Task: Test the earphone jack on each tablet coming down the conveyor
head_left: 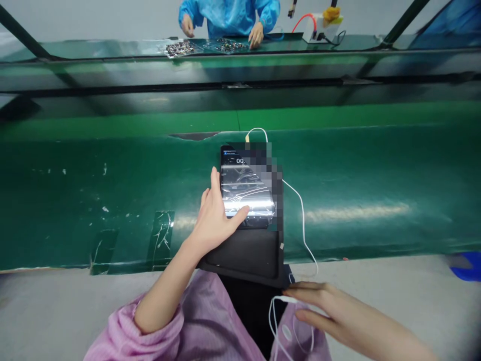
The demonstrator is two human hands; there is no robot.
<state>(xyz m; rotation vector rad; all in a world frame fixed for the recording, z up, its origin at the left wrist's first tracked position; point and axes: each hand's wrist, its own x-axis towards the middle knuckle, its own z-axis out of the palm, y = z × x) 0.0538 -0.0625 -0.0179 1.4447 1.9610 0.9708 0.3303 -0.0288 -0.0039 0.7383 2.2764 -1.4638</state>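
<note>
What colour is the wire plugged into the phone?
White. The cable runs from the phone down toward the right hand, clearest in the head view.

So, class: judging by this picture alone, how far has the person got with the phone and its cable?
Done: the white cable is plugged into the top of the phone, whose screen is lit. In hand: the left hand steadies the phone, thumb on the screen; the right hand rests on the cable's loose end. Left: the phone still lies on the black pad.

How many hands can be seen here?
4. The left hand rests on the phone; the right hand is by the white cable; a co-worker's two hands work at the far bench.
</note>
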